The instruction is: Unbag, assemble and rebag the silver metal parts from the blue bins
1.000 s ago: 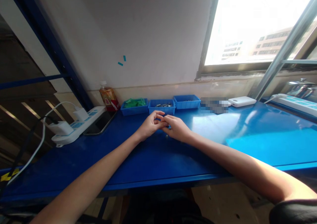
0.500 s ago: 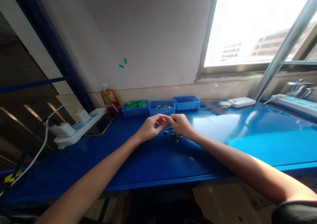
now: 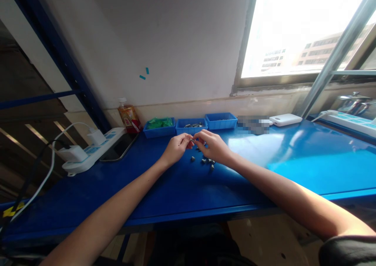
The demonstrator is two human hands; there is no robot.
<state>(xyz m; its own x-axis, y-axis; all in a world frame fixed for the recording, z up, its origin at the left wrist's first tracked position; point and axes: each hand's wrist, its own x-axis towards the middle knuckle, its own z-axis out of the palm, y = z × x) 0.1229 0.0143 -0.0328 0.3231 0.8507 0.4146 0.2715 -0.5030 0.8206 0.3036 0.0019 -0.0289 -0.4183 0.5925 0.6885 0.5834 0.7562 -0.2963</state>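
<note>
Over the blue table (image 3: 141,187), my left hand (image 3: 175,148) pinches a small metal part (image 3: 192,140) between thumb and fingers. Its exact kind is too small to make out. From the other side, the thumb and index finger of my right hand (image 3: 216,147) close on the same part, so the fingertips of both hands nearly meet. Several small grey metal pieces (image 3: 203,161) lie loose on the table just below my right hand, and one more metal piece (image 3: 193,158) sits apart to their left. Some pieces are partly hidden behind the right fingers.
Along the wall stand a blue bin with green bags (image 3: 159,129), a blue bin of metal parts (image 3: 190,125) and another blue bin (image 3: 221,121). A bottle (image 3: 128,117), phone (image 3: 119,148) and power strip (image 3: 96,150) are left; a white device (image 3: 285,119) is right.
My hands have shifted slightly left and drawn a little apart, so the small metal part now shows between the fingertips. The right fingers have lifted and rearranged around it.
</note>
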